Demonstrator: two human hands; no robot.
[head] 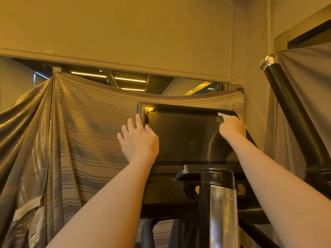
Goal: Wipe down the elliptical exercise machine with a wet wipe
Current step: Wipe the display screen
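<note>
i see the elliptical's console screen (184, 136) straight ahead, dark and glossy, tilted back on the black machine frame. my left hand (138, 140) rests on the screen's left edge, fingers fairly straight and spread behind the bezel, thumb lying on the front near the upper left corner; it braces the panel rather than gripping anything. my right hand (232, 127) is up at the screen's upper right corner, fingers curled around a white wet wipe (223, 115), which is pressed against the glass there; only a small bunched part of the wipe shows above the knuckles. below the screen's bottom edge stands a black upright post (217, 194) with a shiny metal band. a black handlebar (290, 108) with a silver end cap rises at the right. striped grey cloth (71, 131) hangs over the wall behind the console.
</note>
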